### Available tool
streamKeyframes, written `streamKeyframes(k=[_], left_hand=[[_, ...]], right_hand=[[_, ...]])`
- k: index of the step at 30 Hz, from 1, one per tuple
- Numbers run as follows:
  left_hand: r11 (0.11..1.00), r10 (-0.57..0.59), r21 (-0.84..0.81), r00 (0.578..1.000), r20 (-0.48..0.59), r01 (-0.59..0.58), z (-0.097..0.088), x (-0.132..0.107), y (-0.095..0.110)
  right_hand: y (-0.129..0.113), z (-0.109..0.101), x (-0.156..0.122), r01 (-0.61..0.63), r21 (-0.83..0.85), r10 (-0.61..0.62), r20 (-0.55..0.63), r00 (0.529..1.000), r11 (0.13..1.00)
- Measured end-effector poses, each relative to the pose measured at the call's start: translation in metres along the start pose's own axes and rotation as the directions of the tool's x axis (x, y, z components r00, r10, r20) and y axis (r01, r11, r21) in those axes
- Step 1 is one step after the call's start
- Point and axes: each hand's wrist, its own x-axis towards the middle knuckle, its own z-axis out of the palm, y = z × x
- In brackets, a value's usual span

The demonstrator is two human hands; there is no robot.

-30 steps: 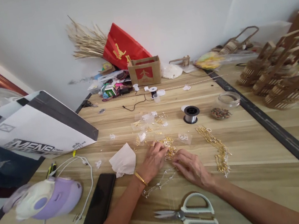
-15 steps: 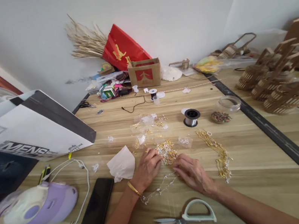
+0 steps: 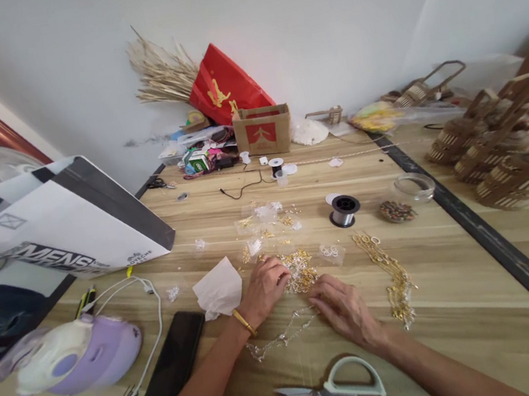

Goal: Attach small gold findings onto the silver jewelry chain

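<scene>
My left hand [image 3: 264, 288], a gold bangle on its wrist, rests at the left edge of a loose pile of gold and silver jewellery findings [image 3: 299, 269]. Its thumb and fingers are drawn together at the pile; whatever is between them is too small to see. Just to the right and nearer me, my right hand [image 3: 342, 305] is closed, with curled fingers pinching the end of a beaded silver chain [image 3: 284, 339]. That chain curves across the table between my forearms. Scissors [image 3: 322, 395] with pale handles lie in front of both hands.
Gold chains [image 3: 389, 272] and a wire spool [image 3: 344, 210] lie to the right, with a bead-filled jar [image 3: 397, 209] beyond. A white tissue [image 3: 219, 288], a black phone [image 3: 171, 369] and a purple device [image 3: 88, 356] are leftward. A paper bag [image 3: 66, 224] leans over the left edge.
The whole view has shifted slightly, so things appear a little further right and lower. Both hands keep nearly the same place by the pile, with the chain end still at my right fingers.
</scene>
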Motion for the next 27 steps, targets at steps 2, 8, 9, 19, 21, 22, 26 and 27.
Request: streamKeyframes(k=[2, 8, 9, 19, 21, 22, 26, 27], left_hand=[[1.0, -0.009, 0.008, 1.0, 0.014, 0.009, -0.001, 0.003, 0.001], [0.997, -0.04, 0.062, 0.999, 0.025, 0.038, 0.0, 0.011, 0.003], [0.997, -0.041, 0.068, 0.999, 0.021, 0.04, 0.0, 0.012, 0.004], [0.995, -0.028, 0.101, 0.999, 0.032, 0.024, 0.003, 0.016, 0.01], [0.995, -0.02, 0.098, 0.999, 0.041, 0.016, 0.003, 0.015, 0.008], [0.996, -0.021, 0.093, 0.999, 0.047, 0.016, 0.002, 0.015, 0.006], [0.997, -0.07, 0.048, 0.995, 0.071, 0.067, -0.002, 0.012, -0.003], [0.995, -0.093, 0.027, 0.993, 0.067, 0.092, -0.004, 0.012, -0.005]], right_hand=[[0.0, 0.0, 0.0, -0.004, 0.003, 0.004, 0.005, 1.0, 1.0], [-0.001, 0.001, 0.0, 0.0, 0.014, 0.0, -0.015, 1.0, 1.0], [-0.001, 0.0, 0.0, 0.003, 0.014, -0.003, -0.014, 1.0, 1.0], [-0.001, 0.0, 0.0, 0.013, -0.001, -0.013, -0.016, 1.0, 1.0], [-0.001, 0.0, 0.0, 0.014, -0.003, -0.014, -0.021, 1.0, 1.0], [-0.001, 0.0, 0.0, 0.013, -0.004, -0.014, -0.02, 1.0, 1.0], [-0.002, -0.001, 0.0, 0.008, -0.014, -0.008, -0.014, 1.0, 1.0], [-0.002, -0.001, 0.0, 0.007, -0.014, -0.007, -0.013, 1.0, 1.0]])
